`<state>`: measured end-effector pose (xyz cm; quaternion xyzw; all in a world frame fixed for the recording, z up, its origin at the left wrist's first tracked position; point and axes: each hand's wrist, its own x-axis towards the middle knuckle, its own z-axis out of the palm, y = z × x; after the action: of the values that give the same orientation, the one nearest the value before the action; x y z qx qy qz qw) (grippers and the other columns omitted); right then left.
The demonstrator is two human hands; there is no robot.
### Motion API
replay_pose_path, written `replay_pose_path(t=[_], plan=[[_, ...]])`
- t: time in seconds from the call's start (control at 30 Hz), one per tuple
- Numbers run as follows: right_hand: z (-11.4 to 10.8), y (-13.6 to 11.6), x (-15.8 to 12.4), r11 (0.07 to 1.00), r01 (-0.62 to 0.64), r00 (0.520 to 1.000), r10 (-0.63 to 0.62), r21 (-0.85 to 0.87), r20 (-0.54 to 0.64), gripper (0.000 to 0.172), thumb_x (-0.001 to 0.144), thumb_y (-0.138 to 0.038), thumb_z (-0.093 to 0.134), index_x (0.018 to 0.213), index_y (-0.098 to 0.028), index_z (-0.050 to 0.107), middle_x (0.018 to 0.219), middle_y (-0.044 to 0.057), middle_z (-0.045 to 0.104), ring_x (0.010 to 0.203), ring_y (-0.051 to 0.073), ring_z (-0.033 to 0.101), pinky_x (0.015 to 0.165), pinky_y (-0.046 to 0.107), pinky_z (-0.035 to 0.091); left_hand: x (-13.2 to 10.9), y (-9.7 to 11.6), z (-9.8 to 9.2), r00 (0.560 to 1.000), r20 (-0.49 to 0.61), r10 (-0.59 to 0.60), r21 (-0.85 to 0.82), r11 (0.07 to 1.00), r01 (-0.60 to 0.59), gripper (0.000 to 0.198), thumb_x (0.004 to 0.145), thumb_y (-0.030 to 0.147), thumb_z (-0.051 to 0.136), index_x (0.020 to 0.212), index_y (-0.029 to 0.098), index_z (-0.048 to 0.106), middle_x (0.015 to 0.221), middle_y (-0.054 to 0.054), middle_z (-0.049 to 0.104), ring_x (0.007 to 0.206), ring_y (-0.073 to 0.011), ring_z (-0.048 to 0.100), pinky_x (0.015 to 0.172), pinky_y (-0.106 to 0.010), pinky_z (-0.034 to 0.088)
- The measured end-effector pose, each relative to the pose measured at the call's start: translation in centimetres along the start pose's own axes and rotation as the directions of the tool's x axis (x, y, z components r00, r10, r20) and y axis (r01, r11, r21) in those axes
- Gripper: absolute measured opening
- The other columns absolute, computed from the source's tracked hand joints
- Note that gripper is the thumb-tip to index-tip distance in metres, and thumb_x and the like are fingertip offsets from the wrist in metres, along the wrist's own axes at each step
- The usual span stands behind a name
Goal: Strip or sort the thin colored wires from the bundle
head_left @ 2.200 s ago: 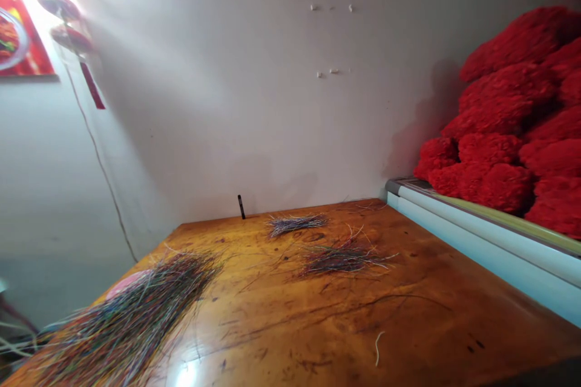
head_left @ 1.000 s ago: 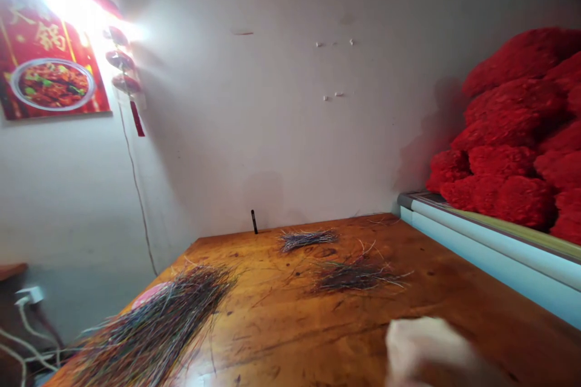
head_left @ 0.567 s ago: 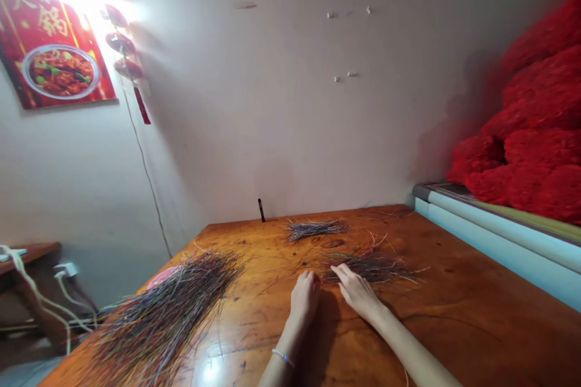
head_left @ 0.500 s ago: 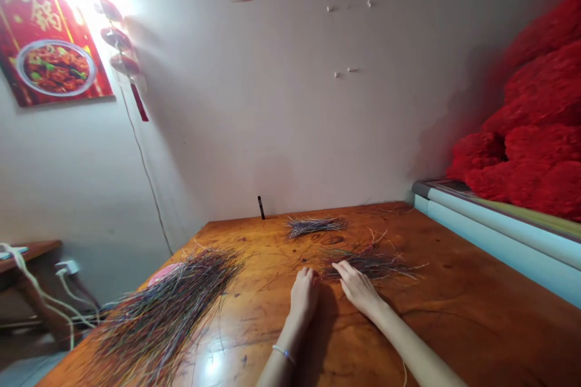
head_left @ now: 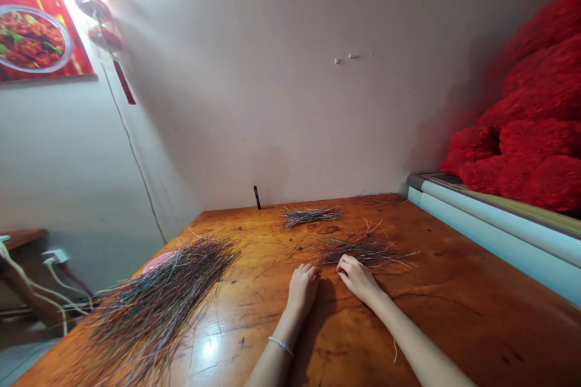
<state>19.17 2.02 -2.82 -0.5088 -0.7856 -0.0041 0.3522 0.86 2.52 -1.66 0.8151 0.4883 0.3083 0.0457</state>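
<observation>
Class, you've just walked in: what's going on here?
At a glossy brown wooden table, a person's right hand is at the near edge of a loose, multicoloured bundle of thin strands. The curled left hand is beside the right one; whether either holds a strand is unclear. A bluish strand bundle lies beyond, a large multicoloured strand heap to the left.

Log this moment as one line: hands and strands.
left hand: curled, hold unclear; right hand: beside loose strand pile, contact unclear; large strand heap: left on table; small bundle: toward wall

Bare forearms [head_left: 411, 338] extended forward, left grip [head_left: 303, 285] curled, right grip [head_left: 357, 277] angled inward, just beside each other
</observation>
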Motion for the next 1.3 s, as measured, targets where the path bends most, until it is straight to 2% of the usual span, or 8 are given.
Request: replay_pose_path(t=[0.17, 0.3, 0.43, 0.63, 0.83, 1.0, 1.17, 1.3], plan=[[-0.7, -1.2, 0.0, 0.991, 0.025, 0.997, -0.014, 0.133, -0.079, 0.015, 0.08, -0.008, 0.048, 0.078, -0.02, 0.057, 0.082, 0.003, 0.058, 0.077, 0.017, 0.056, 0.069, 0.028, 0.046, -0.3, 0.6, 0.3, 0.997, -0.081, -0.001, -0.266, 0.964, -0.021, 0.018, 0.076, 0.014, 0.051, 0.086, 0.019, 0.065, 0.079, -0.005, 0.066, 0.076, -0.0179, 0.058, 0.074, -0.03, 0.044], [-0.9, -2.3, 0.0, 0.96, 0.121, 0.986, -0.087, 0.253, -0.139, 0.014, 0.082, -0.011, 0.048, 0.081, -0.019, 0.059, 0.079, 0.003, 0.059, 0.075, 0.016, 0.057, 0.069, 0.028, 0.046, -0.6, 1.4, 0.2, 0.995, -0.066, -0.078, -0.52, 0.854, 0.032, 0.017, 0.073, 0.015, 0.055, 0.086, 0.017, 0.066, 0.074, -0.004, 0.067, 0.068, -0.0158, 0.061, 0.068, -0.027, 0.048], [-0.8, -2.7, -0.1, 0.939, 0.162, 0.977, -0.111, 0.305, -0.18, 0.013, 0.083, -0.013, 0.048, 0.082, -0.02, 0.06, 0.079, 0.004, 0.059, 0.075, 0.016, 0.057, 0.068, 0.028, 0.047, -0.7, 2.3, -0.5, 0.993, -0.05, -0.103, -0.674, 0.737, 0.043, 0.019, 0.073, 0.025, 0.059, 0.088, 0.015, 0.065, 0.077, -0.006, 0.069, 0.071, -0.0169, 0.063, 0.068, -0.027, 0.05], [-0.5, -2.5, -0.2, 0.937, 0.149, 0.981, -0.099, 0.316, -0.168, 0.017, 0.08, -0.01, 0.047, 0.081, -0.02, 0.06, 0.079, 0.004, 0.06, 0.073, 0.016, 0.058, 0.067, 0.027, 0.048, -0.7, 2.5, -0.7, 0.988, -0.058, -0.14, -0.703, 0.708, 0.059, 0.02, 0.072, 0.034, 0.061, 0.074, 0.015, 0.068, 0.074, -0.007, 0.069, 0.07, -0.0184, 0.063, 0.067, -0.028, 0.051], [-0.8, -2.9, -0.2, 0.932, 0.121, 0.986, -0.072, 0.342, -0.153, 0.017, 0.079, -0.01, 0.048, 0.083, -0.021, 0.061, 0.078, 0.003, 0.059, 0.073, 0.015, 0.057, 0.065, 0.026, 0.048, -0.4, 2.1, -0.7, 0.97, -0.103, -0.219, -0.718, 0.691, 0.08, 0.02, 0.071, 0.034, 0.062, 0.071, 0.015, 0.067, 0.071, -0.006, 0.068, 0.068, -0.0176, 0.062, 0.062, -0.026, 0.05], [-0.9, -3.1, -0.2, 0.932, 0.108, 0.985, -0.054, 0.345, -0.162, 0.02, 0.08, -0.011, 0.047, 0.092, -0.021, 0.06, 0.083, 0.004, 0.059, 0.07, 0.015, 0.058, 0.066, 0.028, 0.049, 0.0, 1.3, -0.8, 0.929, -0.137, -0.343, -0.768, 0.629, 0.119, 0.022, 0.068, 0.036, 0.063, 0.068, 0.014, 0.065, 0.065, -0.005, 0.066, 0.063, -0.0165, 0.06, 0.057, -0.025, 0.048], [-0.8, -3.0, -0.2, 0.936, 0.122, 0.979, -0.058, 0.331, -0.196, 0.02, 0.081, -0.012, 0.046, 0.091, -0.02, 0.06, 0.084, 0.004, 0.06, 0.072, 0.016, 0.058, 0.066, 0.029, 0.049, 0.2, 0.6, -0.6, 0.891, -0.096, -0.444, -0.834, 0.524, 0.171, 0.025, 0.065, 0.038, 0.066, 0.068, 0.013, 0.064, 0.065, -0.005, 0.066, 0.064, -0.0172, 0.061, 0.055, -0.024, 0.048], [-0.6, -2.9, -0.2, 0.955, 0.134, 0.974, -0.077, 0.266, -0.214, 0.017, 0.081, -0.011, 0.047, 0.084, -0.021, 0.06, 0.075, 0.003, 0.062, 0.074, 0.018, 0.056, 0.07, 0.033, 0.047, 0.3, 0.5, -0.5, 0.877, -0.136, -0.461, -0.826, 0.541, 0.156, 0.025, 0.063, 0.038, 0.067, 0.068, 0.014, 0.065, 0.067, -0.005, 0.066, 0.066, -0.0177, 0.062, 0.059, -0.026, 0.049]])
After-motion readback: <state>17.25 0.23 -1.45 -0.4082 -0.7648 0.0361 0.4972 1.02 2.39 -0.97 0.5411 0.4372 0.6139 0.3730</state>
